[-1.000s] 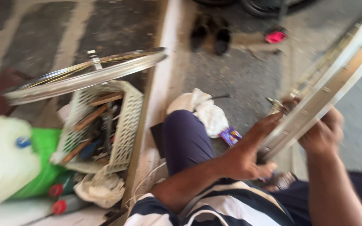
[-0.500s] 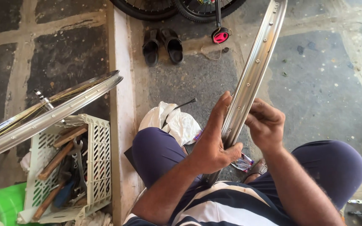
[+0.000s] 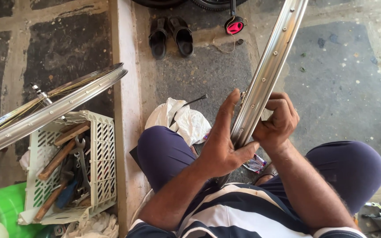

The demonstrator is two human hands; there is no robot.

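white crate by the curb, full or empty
Partly full. The white crate holds wooden-handled tools and a wrench, lying loose inside, well short of the rim.

Daylight falls on a grey concrete floor (image 3: 340,88), worn and speckled. A pale raised curb (image 3: 124,88) runs top to bottom along its left edge; beyond it lies dark stone paving (image 3: 54,48) with light joints.

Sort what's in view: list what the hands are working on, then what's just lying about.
In hand: bare wheel rim, left hand, right hand.

Lying about: spoked wheel, tool crate, white rag, sandals, green container.
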